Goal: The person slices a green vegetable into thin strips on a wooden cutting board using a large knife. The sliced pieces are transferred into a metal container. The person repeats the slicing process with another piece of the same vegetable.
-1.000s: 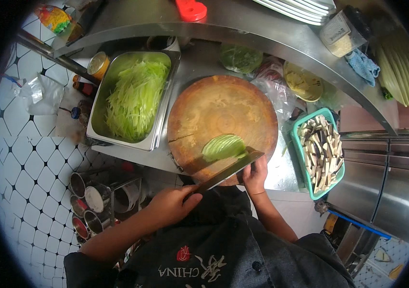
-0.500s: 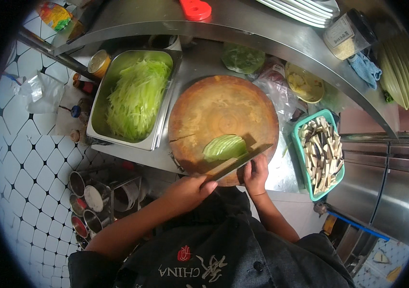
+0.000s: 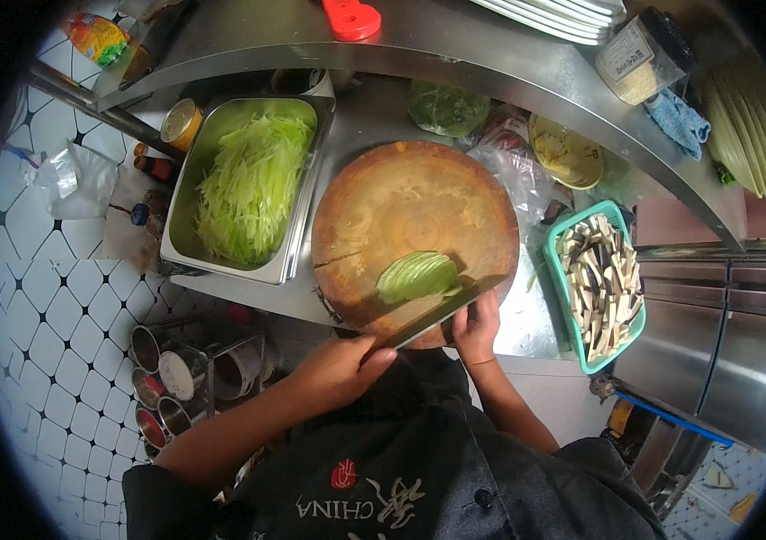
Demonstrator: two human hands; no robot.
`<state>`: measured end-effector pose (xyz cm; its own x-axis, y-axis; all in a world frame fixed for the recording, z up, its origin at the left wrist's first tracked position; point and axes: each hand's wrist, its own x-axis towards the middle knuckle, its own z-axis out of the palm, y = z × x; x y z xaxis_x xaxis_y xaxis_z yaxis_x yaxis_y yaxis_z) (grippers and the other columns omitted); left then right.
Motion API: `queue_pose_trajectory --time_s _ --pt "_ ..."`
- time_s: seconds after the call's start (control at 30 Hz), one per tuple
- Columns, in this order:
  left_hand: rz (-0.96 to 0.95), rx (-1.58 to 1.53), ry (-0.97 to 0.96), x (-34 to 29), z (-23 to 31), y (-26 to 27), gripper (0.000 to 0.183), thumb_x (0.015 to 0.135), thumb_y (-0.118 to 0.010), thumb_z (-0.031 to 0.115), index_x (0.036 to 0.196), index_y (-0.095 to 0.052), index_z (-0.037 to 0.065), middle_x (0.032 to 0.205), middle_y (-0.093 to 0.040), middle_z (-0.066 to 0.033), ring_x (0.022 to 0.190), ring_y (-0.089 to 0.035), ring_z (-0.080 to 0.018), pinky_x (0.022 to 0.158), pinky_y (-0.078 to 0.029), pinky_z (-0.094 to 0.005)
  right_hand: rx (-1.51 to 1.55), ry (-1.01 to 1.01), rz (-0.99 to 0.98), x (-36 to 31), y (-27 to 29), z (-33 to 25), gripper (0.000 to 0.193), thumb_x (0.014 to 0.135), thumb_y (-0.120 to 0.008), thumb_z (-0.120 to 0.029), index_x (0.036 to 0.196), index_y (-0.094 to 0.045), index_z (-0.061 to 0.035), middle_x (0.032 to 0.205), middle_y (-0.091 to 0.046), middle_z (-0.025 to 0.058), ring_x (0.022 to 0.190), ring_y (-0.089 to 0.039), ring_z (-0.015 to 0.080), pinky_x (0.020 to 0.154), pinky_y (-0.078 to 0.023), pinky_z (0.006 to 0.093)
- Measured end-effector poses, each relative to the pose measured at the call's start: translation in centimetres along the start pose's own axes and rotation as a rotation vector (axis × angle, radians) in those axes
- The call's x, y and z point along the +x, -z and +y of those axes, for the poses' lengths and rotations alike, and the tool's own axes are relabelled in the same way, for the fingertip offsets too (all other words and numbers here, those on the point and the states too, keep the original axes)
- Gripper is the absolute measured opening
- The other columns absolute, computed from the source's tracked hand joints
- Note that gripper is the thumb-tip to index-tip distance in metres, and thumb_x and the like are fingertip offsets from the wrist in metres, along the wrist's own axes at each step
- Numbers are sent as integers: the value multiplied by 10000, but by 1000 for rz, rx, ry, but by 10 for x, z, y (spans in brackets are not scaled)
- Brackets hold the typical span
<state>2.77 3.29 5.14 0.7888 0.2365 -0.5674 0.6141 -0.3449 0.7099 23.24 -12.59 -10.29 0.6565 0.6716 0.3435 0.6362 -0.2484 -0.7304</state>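
Observation:
My left hand (image 3: 336, 367) is closed at the near left end of a broad cleaver (image 3: 437, 315), its thumb lying along the metal; the handle is mostly hidden in the grip. At the cleaver's other end, my right hand (image 3: 477, 331) has its fingers bent and pressed to the blade. The cleaver lies slantwise over the near edge of a round wooden chopping board (image 3: 419, 193). Just beyond the blade sits a fan of thin pale green vegetable slices (image 3: 417, 276), overlapping one another on the board.
Left of the board stands a steel pan (image 3: 297, 216) of green shreds (image 3: 252, 189). To the right is a turquoise basket (image 3: 552, 256) of dark-skinned pale strips (image 3: 597, 279). A steel shelf (image 3: 455, 49) overhangs the back, with stacked plates (image 3: 554, 13) and a jar (image 3: 642, 61).
The left hand has shifted slightly left and nearer to me with its end of the cleaver. The blade now shows a darker face. The slices stay in place on the board.

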Motion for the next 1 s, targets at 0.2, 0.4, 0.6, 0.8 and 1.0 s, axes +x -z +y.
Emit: queue_pose_trajectory --time_s 0.2,0.4,0.6,0.8,1.0 --pt "16 -29 65 -21 4 6 411 1052 -510 381 1240 -631 36 1026 -693 -256 965 -673 -419 859 -522 -475 28 23 9 2 1 -3 322 840 -612 12 1160 -646 9 1052 -634 224 970 -616 427 879 -512 441" --pt "6 -4 39 9 -3 -5 419 1050 -501 388 1186 -644 19 1033 -690 -268 995 -663 -439 861 -514 -488 10 1 -8 -2 1 1 203 835 -634 19 1036 -611 14 1046 -623 235 982 -608 438 883 -511 473" --pt "169 -47 -53 46 -19 -30 449 1020 -501 421 1147 -649 16 993 -686 -280 975 -648 -470 855 -501 -528 2 29 15 -2 -2 4 211 824 -650 34 1029 -604 9 1038 -614 229 972 -605 438 874 -510 460" --pt "89 -28 -37 35 -7 -12 455 1020 -497 436 1137 -660 28 1036 -683 -275 992 -644 -465 851 -506 -515 -22 35 -10 -5 0 8 231 821 -653 17 1048 -609 6 1036 -613 227 987 -600 444 886 -509 456" --pt "84 -1 -82 -8 -7 5 453 1039 -479 446 1155 -649 43 998 -690 -258 957 -646 -466 815 -513 -515 -13 27 -24 1 2 -3 307 818 -621 15 1124 -634 8 1036 -621 236 984 -599 453 876 -508 464"
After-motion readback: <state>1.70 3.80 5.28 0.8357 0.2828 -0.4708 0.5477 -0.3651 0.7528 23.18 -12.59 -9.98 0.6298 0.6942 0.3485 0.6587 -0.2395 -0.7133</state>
